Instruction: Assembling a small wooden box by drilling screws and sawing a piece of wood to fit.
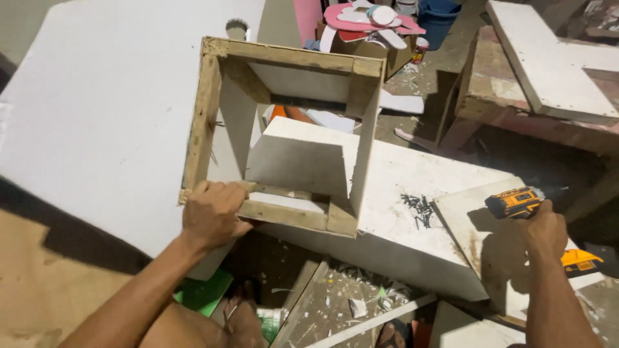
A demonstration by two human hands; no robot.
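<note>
Nearest the camera, the left hand [213, 216] was clamped over the lower left corner of a square wooden frame [205, 116], its fingers [225, 193] curled closed around the bottom rail with the knuckles up. From those fingers the frame ran up and away along its left rail, and rightward along the bottom rail toward the far corner; the opening stood tilted, facing the viewer. White panels [303, 161] were fixed inside it, forming a box that reached back from the fingers.

To the right, well apart from the frame, the right hand [547, 229] was closed around the grip of a yellow and black cordless drill [516, 202]. The drill's long axis lay roughly level, its nose pointing left toward the frame's right side. The left hand was the one on the frame; the drill hand lay farther off, over a white board [471, 219].

Between the two hands, just left of the drill's nose, a small heap of dark screws [420, 209] lay on the white bench top [400, 180] that carried the frame.

Beyond the left fingers spread a large white sheet [109, 103]. Farther back stood a cardboard box of pink and white cut-outs [371, 26], a blue bucket [438, 19] and a rough wooden table [548, 64].
</note>
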